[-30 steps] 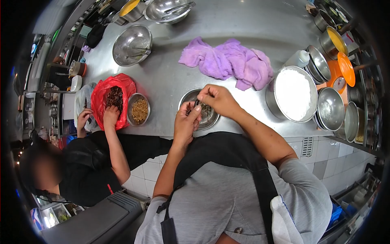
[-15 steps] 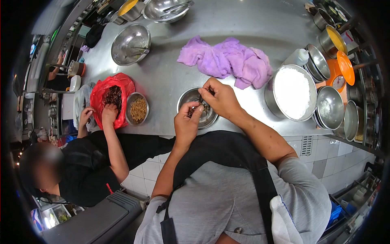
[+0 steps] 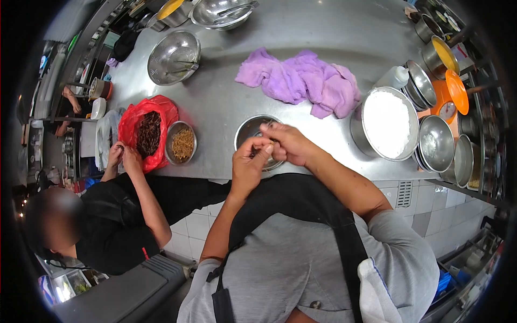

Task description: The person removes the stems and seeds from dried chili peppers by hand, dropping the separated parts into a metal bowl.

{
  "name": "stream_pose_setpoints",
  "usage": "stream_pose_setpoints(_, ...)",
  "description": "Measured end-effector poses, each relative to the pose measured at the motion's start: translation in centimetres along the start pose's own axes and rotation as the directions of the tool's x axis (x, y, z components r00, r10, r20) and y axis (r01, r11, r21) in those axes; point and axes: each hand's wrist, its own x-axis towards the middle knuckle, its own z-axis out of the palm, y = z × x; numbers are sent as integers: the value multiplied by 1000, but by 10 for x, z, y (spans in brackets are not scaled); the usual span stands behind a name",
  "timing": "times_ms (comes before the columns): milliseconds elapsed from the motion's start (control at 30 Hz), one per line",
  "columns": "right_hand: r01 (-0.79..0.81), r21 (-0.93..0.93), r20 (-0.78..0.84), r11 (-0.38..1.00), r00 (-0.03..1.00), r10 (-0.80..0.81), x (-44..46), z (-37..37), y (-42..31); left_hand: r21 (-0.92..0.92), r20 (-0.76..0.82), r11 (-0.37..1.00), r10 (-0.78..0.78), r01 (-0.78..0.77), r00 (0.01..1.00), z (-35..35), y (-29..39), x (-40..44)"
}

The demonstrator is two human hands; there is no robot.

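My left hand [image 3: 250,163] and my right hand [image 3: 291,142] meet over a small steel bowl [image 3: 243,128], fingertips pinched together. Whatever lies between their fingers is too small and too covered to name. Dark pieces show in part inside the bowl, mostly hidden by my hands. To the left, a red plastic bag [image 3: 169,109] stands open, full of dark reddish-brown, thin dried pieces [image 3: 148,134]. Beside it is a steel bowl of yellow-brown stalk-like bits [image 3: 183,145]. A co-worker's two hands [image 3: 124,156] are together at the bag's near left edge.
A purple cloth [image 3: 301,81] lies crumpled beyond my hands. At the right stand a large pot of white powder [image 3: 389,124], stacked steel bowls [image 3: 437,141] and an orange scale [image 3: 448,111]. A perforated bowl [image 3: 172,51] sits at the back left of the steel table [image 3: 215,97].
My right hand has lowered and turned, drawing closer to my left fingertips. The co-worker's hand has come out of the red bag to its near left edge, beside the other hand.
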Motion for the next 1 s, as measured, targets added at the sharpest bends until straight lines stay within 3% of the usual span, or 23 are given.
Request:
stream_pose_setpoints(67, 285, -109, -84, 952, 952, -295, 1, -9, -8, -22, -63, 998, -55, 54, 996, -6, -4, 2)
stream_pose_setpoints(133, 376, -36, -68, 926, 924, -377, -8, -10, -22, 14, -136, 973, -227, 231, 964, -11, -5, 5)
stream_pose_setpoints(233, 352, -171, -9, 920, 933, -359, -7, -10, -22, -69, -135, 945, -325, 318, 936, -12, 2, 6)
stream_pose_setpoints(300, 534, -596, 176, 599, 815, -552, 3, 1, -2, -107, -109, 926, -372, 361, 922, -11, 1, 8)
stream_pose_setpoints(400, 383, -689, 139, 615, 903, -407, -4, 21, 2, -39, -79, 956, -293, 291, 953, -7, -10, 10)
stream_pose_setpoints(467, 405, -607, 68, 683, 883, -463, -2, 18, -3, -27, -64, 975, -222, 221, 973, -5, -12, 11)
stream_pose_setpoints(500, 430, -519, -10, 738, 861, -509, -1, 16, -8, -83, -42, 954, -290, 286, 956, -6, -6, 8)
stream_pose_setpoints(533, 438, -674, -41, 595, 782, -622, 0, 13, -16, -84, -43, 954, -291, 286, 956, -9, -5, 6)
stream_pose_setpoints(600, 463, -610, -73, 644, 776, -627, -7, 11, -28, -319, -12, 899, -320, 300, 947, -11, -4, 1)
stream_pose_setpoints(633, 461, -612, -77, 643, 774, -629, -11, 13, -30, -320, -7, 898, -320, 301, 947, -11, -3, 1)
stream_pose_setpoints(733, 431, -622, -66, 653, 802, -593, -16, 15, -32, -311, -114, 930, -239, 193, 964, -7, -1, 2)
stream_pose_setpoints(800, 414, -660, -52, 627, 807, -588, -14, 17, -25, -29, -170, 999, -42, 38, 985, -2, -3, 5)
stream_pose_setpoints(967, 489, -658, -3, 573, 759, -651, -5, 19, -17, -70, -180, 996, -60, 48, 982, -1, -6, 9)
stream_pose_setpoints(1000, 448, -536, -60, 715, 825, -562, -7, 20, -17, -37, -167, 998, -47, 41, 985, -1, -5, 8)
